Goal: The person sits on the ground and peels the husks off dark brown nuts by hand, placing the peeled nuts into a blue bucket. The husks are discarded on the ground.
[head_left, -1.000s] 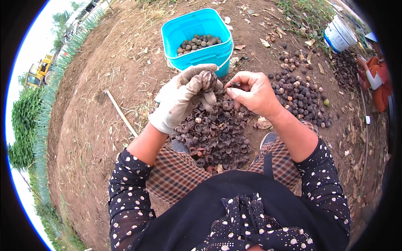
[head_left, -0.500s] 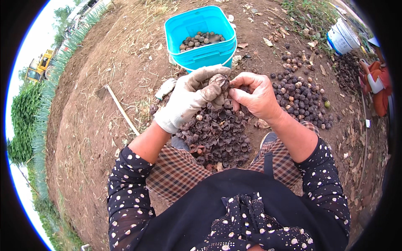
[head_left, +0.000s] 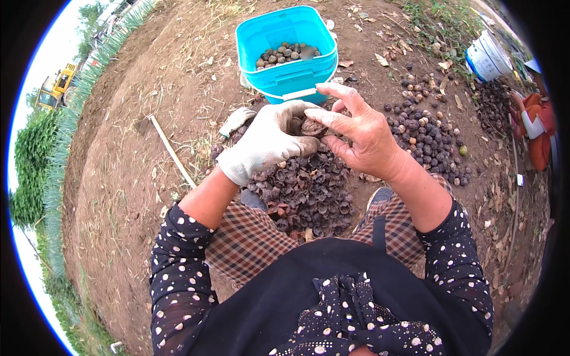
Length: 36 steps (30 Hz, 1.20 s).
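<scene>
My left hand (head_left: 264,142), in a soiled white glove, is closed around a brown walnut (head_left: 312,127) in front of my body. My bare right hand (head_left: 369,140) meets it from the right, thumb and a finger at the nut's right side, other fingers raised and spread. Under both hands lies a heap of dark, broken walnut husks (head_left: 317,193) between my feet. Beyond the hands stands a turquoise bucket (head_left: 285,81) with several walnuts (head_left: 284,54) in its bottom and a pale handle hanging at its near side.
Dark unhusked walnuts (head_left: 424,136) are spread on the soil to the right. A wooden-handled tool (head_left: 172,151) and a loose white glove (head_left: 236,120) lie left. At far right are a white bucket (head_left: 488,56) and another person (head_left: 537,118). A yellow machine (head_left: 56,86) stands far left.
My right hand has opened its upper fingers and raised them over the walnut. My left fingers have wrapped further round the nut, which sits slightly lower.
</scene>
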Each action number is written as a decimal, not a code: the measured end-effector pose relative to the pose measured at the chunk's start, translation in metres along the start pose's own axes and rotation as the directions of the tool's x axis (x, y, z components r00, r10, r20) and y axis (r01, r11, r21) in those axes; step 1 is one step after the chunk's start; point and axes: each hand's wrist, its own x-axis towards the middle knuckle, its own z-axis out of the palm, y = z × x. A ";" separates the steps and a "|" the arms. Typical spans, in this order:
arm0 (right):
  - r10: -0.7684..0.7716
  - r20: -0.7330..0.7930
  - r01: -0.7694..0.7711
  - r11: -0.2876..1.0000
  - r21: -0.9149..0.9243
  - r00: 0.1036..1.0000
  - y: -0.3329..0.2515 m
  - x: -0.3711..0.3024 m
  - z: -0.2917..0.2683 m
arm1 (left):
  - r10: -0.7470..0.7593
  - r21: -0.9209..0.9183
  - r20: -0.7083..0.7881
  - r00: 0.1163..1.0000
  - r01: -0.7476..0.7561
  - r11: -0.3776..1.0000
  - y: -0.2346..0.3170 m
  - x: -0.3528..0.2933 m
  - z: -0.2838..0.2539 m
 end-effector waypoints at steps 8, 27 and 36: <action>0.091 -0.032 -0.084 0.979 0.184 0.995 0.008 -0.004 0.004 | -0.108 -0.021 0.015 0.994 0.108 0.994 0.000 -0.005 -0.013; 0.314 -0.061 -0.227 0.794 0.564 0.947 0.010 -0.014 0.020 | 0.023 -0.404 0.130 0.991 0.032 0.914 -0.017 0.005 -0.021; 0.441 0.015 -0.327 0.642 0.693 0.897 0.008 -0.015 0.024 | 0.070 -0.387 0.046 0.996 -0.047 0.921 -0.014 0.000 -0.018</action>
